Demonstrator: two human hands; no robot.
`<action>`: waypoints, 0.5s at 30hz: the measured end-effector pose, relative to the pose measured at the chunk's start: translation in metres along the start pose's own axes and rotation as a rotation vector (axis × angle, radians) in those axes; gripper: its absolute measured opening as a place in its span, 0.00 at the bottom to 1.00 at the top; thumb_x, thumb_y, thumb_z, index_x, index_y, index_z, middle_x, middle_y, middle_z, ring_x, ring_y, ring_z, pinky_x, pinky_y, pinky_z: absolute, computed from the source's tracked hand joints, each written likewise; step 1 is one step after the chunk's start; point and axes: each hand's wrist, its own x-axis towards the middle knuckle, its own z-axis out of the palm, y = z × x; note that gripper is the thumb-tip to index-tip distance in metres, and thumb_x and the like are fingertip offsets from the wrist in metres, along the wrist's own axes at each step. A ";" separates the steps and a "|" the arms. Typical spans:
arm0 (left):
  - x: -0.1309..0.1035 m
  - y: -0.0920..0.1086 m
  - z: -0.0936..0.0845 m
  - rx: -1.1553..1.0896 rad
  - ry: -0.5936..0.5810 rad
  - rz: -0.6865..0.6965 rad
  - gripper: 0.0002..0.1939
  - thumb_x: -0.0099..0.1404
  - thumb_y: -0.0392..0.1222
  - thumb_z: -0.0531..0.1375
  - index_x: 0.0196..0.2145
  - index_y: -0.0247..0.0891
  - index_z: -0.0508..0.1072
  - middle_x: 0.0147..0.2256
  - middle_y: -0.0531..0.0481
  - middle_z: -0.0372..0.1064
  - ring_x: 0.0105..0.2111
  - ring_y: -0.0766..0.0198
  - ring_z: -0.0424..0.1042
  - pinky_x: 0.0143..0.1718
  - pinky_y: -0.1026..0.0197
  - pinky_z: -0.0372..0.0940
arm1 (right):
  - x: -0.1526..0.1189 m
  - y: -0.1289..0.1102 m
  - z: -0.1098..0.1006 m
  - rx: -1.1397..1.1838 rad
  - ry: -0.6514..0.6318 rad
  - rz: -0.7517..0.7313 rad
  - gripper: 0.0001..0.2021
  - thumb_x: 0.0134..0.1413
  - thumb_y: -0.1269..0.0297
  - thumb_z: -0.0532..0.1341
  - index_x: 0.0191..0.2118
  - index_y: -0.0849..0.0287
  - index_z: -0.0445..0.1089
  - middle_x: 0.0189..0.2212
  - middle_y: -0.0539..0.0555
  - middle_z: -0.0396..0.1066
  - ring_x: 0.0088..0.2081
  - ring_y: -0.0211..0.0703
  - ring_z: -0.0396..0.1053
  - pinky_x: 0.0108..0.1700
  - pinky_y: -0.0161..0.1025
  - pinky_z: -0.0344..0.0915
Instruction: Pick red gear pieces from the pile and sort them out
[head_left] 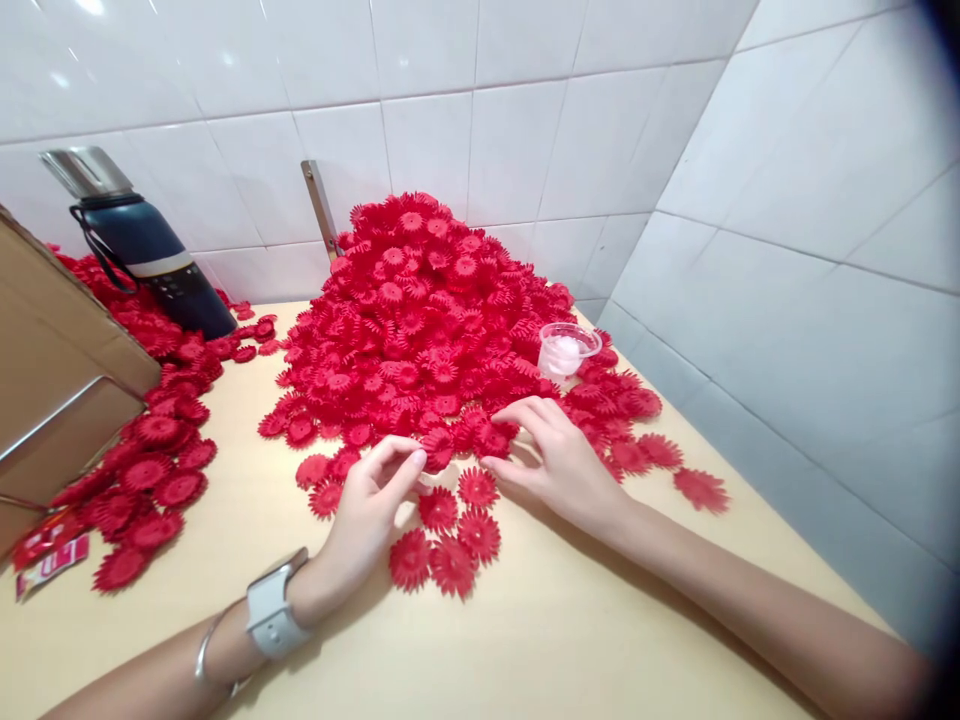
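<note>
A large heap of red fringed flowers rises against the tiled wall. At its front edge, my left hand is closed in a pinch, with a red flower at the thumb and fingertips. My right hand has its thumb and fingers apart, beside a red flower at the foot of the heap. Between and below the hands, several loose red flowers lie flat on the table. A pale watch and a thin bangle are on my left wrist.
A clear plastic cup with something whitish inside stands at the heap's right. On the left are a dark blue bottle, a cardboard box, more red flowers and small wrappers. Walls bound the pale table behind and right.
</note>
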 end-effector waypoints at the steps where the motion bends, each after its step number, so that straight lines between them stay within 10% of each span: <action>1: 0.000 0.000 0.000 0.001 -0.005 -0.002 0.05 0.58 0.42 0.58 0.30 0.38 0.68 0.27 0.55 0.66 0.28 0.69 0.67 0.30 0.68 0.62 | 0.000 0.001 0.000 -0.006 -0.024 0.008 0.05 0.46 0.68 0.60 0.33 0.57 0.67 0.33 0.55 0.66 0.38 0.48 0.62 0.41 0.46 0.60; 10: 0.000 -0.001 -0.001 0.018 -0.012 0.003 0.06 0.59 0.43 0.57 0.29 0.37 0.68 0.27 0.54 0.65 0.28 0.68 0.65 0.31 0.67 0.61 | 0.002 0.000 -0.006 0.570 0.185 0.372 0.03 0.50 0.66 0.58 0.32 0.57 0.64 0.31 0.51 0.69 0.30 0.40 0.68 0.31 0.38 0.63; 15: 0.000 -0.002 0.000 0.019 -0.024 -0.003 0.07 0.59 0.43 0.57 0.29 0.37 0.67 0.26 0.54 0.64 0.27 0.69 0.64 0.30 0.68 0.60 | 0.004 0.002 -0.004 0.972 0.060 0.461 0.08 0.48 0.65 0.60 0.34 0.58 0.61 0.29 0.51 0.71 0.26 0.38 0.69 0.27 0.36 0.65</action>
